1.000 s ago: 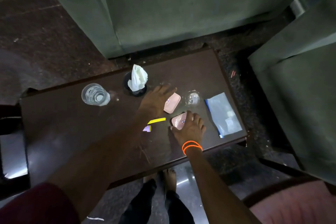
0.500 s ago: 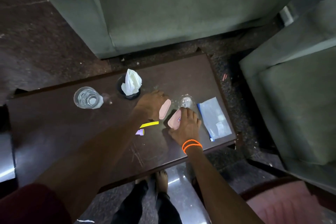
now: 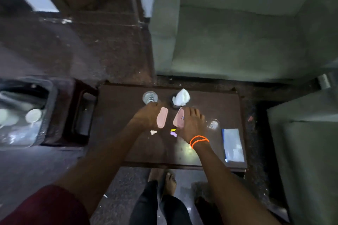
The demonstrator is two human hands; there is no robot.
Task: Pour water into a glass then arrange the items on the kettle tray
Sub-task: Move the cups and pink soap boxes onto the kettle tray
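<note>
Each hand, left hand (image 3: 146,118) and right hand (image 3: 192,124), grasps one pink sachet (image 3: 162,120); the water glass (image 3: 150,97) just beyond the left knuckles risks tipping.

1. The glass (image 3: 150,97) is the landmark, at the counter's (image 3: 118,115) far edge; left of it the counter is bare.
2. Right of the glass, a cup stuffed with tissue (image 3: 181,97) blocks the far edge.
3. Nearer than the glass, both hands with pink packets (image 3: 161,117) fill the middle.
4. Far right of the glass lie a clear lid (image 3: 213,124) and a blue pouch (image 3: 233,145); bare counter lies between the forearms.
</note>
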